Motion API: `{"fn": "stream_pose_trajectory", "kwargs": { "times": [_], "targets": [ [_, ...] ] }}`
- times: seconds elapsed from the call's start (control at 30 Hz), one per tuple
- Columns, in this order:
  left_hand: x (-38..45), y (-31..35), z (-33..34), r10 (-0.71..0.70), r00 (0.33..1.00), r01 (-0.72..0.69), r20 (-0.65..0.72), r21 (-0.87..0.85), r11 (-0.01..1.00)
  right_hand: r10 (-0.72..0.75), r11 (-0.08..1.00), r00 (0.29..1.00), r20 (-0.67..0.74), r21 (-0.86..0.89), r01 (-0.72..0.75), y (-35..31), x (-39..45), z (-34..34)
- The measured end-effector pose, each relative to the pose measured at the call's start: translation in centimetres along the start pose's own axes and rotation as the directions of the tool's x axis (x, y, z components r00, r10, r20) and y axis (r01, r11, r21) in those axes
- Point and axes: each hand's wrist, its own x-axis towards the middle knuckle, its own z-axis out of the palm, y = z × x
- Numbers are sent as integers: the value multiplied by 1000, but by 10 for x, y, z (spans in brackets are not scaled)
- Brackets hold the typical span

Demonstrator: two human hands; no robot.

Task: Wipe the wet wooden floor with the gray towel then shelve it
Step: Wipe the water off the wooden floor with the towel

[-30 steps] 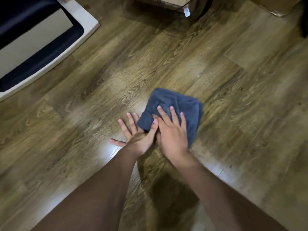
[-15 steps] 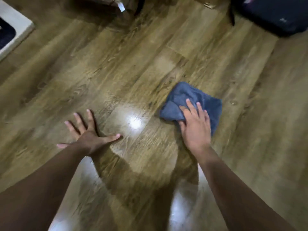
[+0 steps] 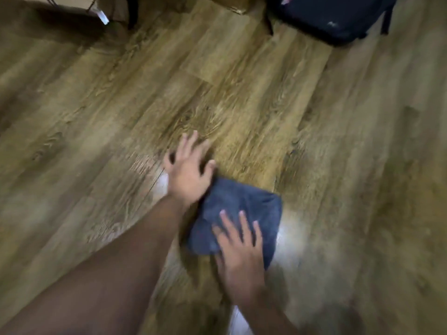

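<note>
While the right hand [image 3: 238,257] presses flat on the gray towel [image 3: 238,209], fingers straight and spread over its near half, the wiping step is in hand; shelving hasn't begun and no shelf is in view. Towel lies folded roughly square on the wooden floor [image 3: 121,112], center-right, w/ a bright glossy patch just right of it that looks like wet sheen or light glare; can't tell which. Left hand [image 3: 187,170] is open too, fingers splayed, planted on the floor at the towel's far-left corner, palm edge touching or overlapping the cloth.

Next move, as I judge it: slide the towel right over that shiny patch w/ steady downward pressure, keep the fold from bunching, left hand bracing body weight.

Vs 0.5 s ago: left hand was well apart from the towel, out on the left; now it's right against it. Towel sits nearer the person and lies flatter and squarer. View has shifted, so the dark bag [image 3: 331,18] at far right shows more fully. Frame is blurred w/ motion.
</note>
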Motion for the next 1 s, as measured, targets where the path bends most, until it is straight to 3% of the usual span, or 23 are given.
{"fn": "stream_pose_trajectory", "kwargs": {
  "times": [0.07, 0.13, 0.23, 0.3, 0.4, 0.47, 0.53, 0.6, 0.67, 0.7, 0.77, 0.9, 1.0],
  "targets": [
    [13, 34, 33, 10, 995, -16, 97, 56, 998, -233, 972, 972, 16, -4, 234, -2, -39, 10],
    [16, 33, 53, 10, 996, -31, 87, 243, 969, -384, 921, 921, 64, -40, 387, 20, -64, 12],
    [15, 26, 63, 58, 998, -49, -21, 303, 952, -374, 916, 922, 102, -115, 384, 80, -54, -7],
    [16, 28, 63, 77, 996, -62, -41, 293, 954, -235, 961, 966, 110, -120, 248, 118, -33, -24],
    [18, 30, 61, 68, 998, -65, 4, 344, 937, 114, 993, 992, 63, -49, -111, 173, 12, -47],
    [16, 27, 62, 69, 998, -67, 9, 359, 931, 391, 920, 920, -6, 17, -391, 206, 52, -57],
    [17, 25, 64, 71, 997, -69, 8, 376, 924, 621, 783, 780, -81, 113, -612, 223, 97, -60],
    [19, 25, 65, 70, 997, -70, 12, 384, 921, 747, 663, 654, -117, 188, -724, 219, 138, -58],
    [18, 26, 65, 66, 998, -67, 18, 388, 919, 781, 625, 609, -137, 194, -756, 201, 164, -53],
    [17, 26, 65, 62, 998, -63, 15, 388, 920, 764, 645, 629, -141, 188, -741, 188, 171, -50],
    [17, 29, 63, 52, 999, -50, 3, 373, 927, 665, 746, 737, -121, 138, -651, 157, 176, -44],
    [16, 30, 60, 40, 999, -33, -13, 354, 935, 283, 959, 959, -1, 17, -283, 92, 149, -27],
    [15, 30, 59, 92, 995, -80, -23, 324, 943, 108, 994, 991, 84, -1, -108, 100, 126, -27]
  ]
}}
